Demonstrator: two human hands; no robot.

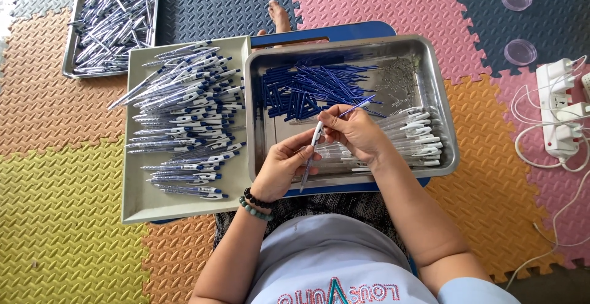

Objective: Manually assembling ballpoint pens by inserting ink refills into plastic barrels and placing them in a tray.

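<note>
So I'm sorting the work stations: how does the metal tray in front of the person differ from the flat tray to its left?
The metal tray is shiny, deep-walled steel; the flat tray is matte, pale and shallow. The metal tray holds separate parts: blue refills, small springs and clear barrels. The flat tray holds a pile of whole blue-and-white pens. Both hands work over the metal tray; none is over the flat tray. Both are rectangular and sit side by side.

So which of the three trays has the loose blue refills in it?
The shiny metal tray under both hands, on the lap. The flat tray beside it and the far tray hold pens.
</note>
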